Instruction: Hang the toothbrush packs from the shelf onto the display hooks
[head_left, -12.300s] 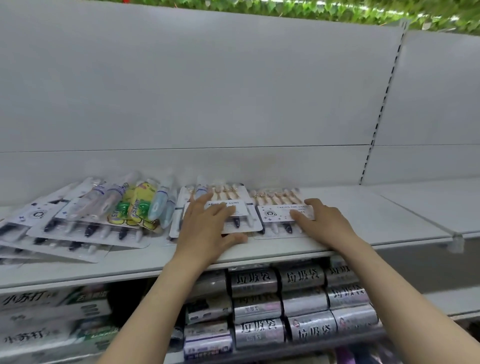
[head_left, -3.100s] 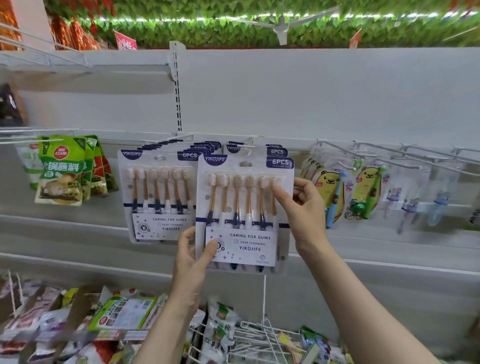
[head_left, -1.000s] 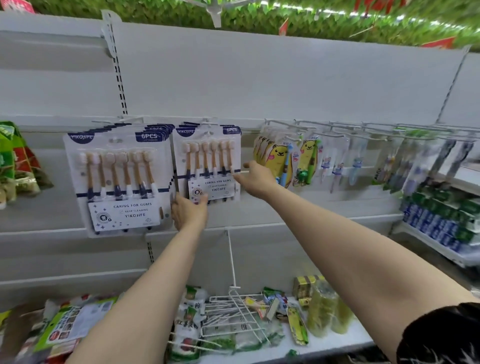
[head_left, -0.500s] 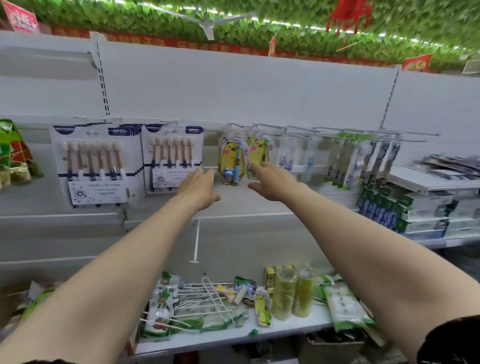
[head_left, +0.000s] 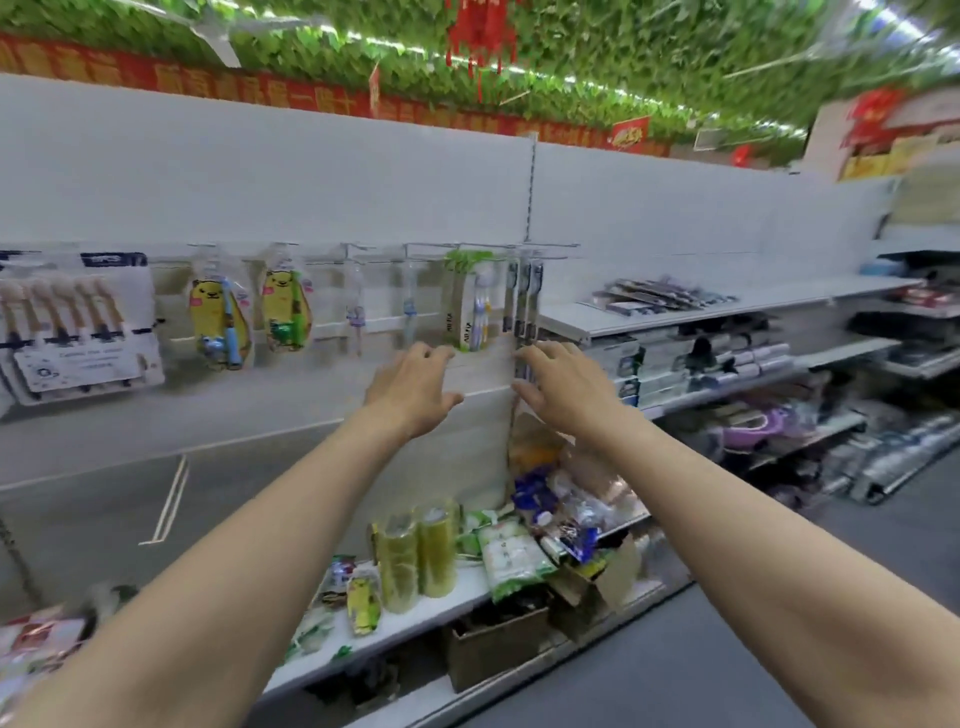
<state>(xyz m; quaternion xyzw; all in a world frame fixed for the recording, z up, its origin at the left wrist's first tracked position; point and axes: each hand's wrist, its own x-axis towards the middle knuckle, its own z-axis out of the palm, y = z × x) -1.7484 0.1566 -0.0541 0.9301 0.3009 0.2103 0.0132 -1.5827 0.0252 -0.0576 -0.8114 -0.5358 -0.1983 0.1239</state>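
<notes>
A row of display hooks (head_left: 467, 247) on the white back panel (head_left: 311, 171) carried hanging toothbrush packs (head_left: 78, 322), while the white shelf (head_left: 727, 306) at right bore flat packs (head_left: 660, 296) and the low shelf (head_left: 405, 618) held yellow-green rolls (head_left: 415, 556).

Toothbrush packs (head_left: 78, 322) hang far left on display hooks (head_left: 358, 248); shelf (head_left: 727, 306) w/ more packs (head_left: 660, 296) to right.

White six-brush toothbrush packs (head_left: 78, 327) with tan bristles and navy bands hang upright on the display hooks (head_left: 431, 247) at far left; more flat packs (head_left: 660, 296) lie piled on the right shelf (head_left: 779, 299).
</notes>
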